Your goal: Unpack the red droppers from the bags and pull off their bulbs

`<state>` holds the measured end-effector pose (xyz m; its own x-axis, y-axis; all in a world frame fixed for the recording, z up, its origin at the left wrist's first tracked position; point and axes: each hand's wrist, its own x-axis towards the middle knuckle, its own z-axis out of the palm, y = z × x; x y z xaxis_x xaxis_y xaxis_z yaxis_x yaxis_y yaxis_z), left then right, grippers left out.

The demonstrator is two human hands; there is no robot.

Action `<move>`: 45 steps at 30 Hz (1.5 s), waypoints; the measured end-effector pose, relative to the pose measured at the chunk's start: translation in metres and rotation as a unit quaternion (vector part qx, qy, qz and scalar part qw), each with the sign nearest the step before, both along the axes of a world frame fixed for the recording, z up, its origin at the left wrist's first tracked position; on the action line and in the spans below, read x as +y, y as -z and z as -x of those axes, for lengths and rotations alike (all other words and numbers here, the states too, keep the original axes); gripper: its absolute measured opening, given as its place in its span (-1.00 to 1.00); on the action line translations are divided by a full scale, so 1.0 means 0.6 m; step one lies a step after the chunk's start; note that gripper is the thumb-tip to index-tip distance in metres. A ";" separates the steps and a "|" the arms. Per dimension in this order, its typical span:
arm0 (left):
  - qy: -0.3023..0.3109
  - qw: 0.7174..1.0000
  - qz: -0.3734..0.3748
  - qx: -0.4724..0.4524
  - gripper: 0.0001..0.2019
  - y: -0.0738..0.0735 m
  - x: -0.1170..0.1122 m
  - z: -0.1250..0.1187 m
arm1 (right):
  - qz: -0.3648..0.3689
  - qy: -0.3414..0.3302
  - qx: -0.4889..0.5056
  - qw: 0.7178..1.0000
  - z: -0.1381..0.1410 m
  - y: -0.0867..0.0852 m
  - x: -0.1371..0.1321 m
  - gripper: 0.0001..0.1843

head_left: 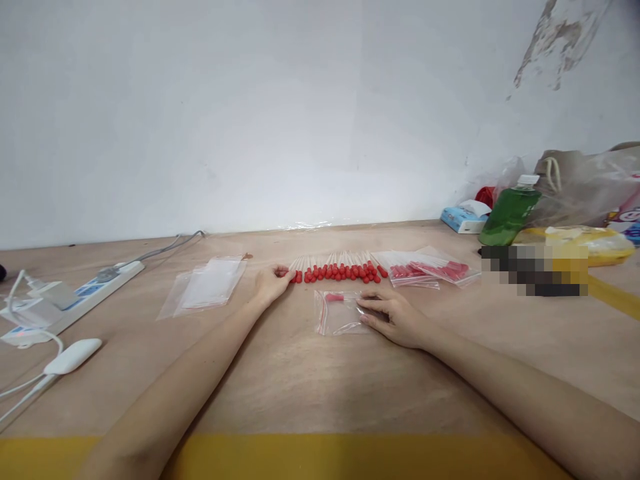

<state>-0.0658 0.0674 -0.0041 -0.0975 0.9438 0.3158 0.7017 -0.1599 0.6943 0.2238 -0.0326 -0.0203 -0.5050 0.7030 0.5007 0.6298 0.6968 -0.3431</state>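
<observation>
Smooth wood-grained table (280,393), pale brown, banded along the near edge in flat yellow tape (290,457). Past that edge, a broad bare stretch with room for moving. Farther in, a thin clear zip bag (345,325), crinkled, lying flat, red line down the left side, one red bulb (335,298) showing near the upper left. Over that bag's right end, right hand (400,319), fingers and thumb narrowly parted; impossible to tell whether pinching the film. Just beyond the bag, across a slim gap of bare wood, a close row of droppers (345,272): rounded red bulbs on the near side, slender translucent stems pointing away. At the row's left end, left hand (270,285), fingertips drawn in against the outermost bulbs; impossible to tell whether gripping one. Farther left, well apart, a flat stack of clear bags (207,283); beside the row's right end, overlapping pouches (440,270) of red bulbs. Far right, a green bottle (510,217) near a blue tissue pack (457,219). At the back, a plain white wall (280,120), flaking at upper right.
</observation>
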 end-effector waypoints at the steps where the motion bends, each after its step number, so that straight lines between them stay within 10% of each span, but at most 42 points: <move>1: 0.001 1.000 0.000 0.008 -0.77 0.000 0.000 -0.001 | 0.000 -0.001 0.000 1.000 0.000 0.000 0.000 -0.65; 28: 0.014 0.996 -0.057 0.060 -0.72 0.009 -0.064 0.017 | -0.009 -0.043 -0.006 0.999 0.017 -0.006 0.021 -0.65; 35: 0.211 0.973 -0.066 0.072 -0.83 -0.005 -0.119 -0.015 | -0.015 -0.053 0.006 0.998 0.017 -0.010 0.016 -0.66; 45: 0.240 0.969 -0.035 0.043 -0.85 -0.005 -0.133 -0.038 | -0.010 -0.055 0.000 0.998 0.015 -0.006 0.018 -0.65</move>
<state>-0.0429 -0.0124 -0.0012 0.3778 0.8493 0.3688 0.5890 -0.5278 0.6120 0.2148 -0.0219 -0.0168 -0.5787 0.6329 0.5143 0.5485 0.7688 -0.3288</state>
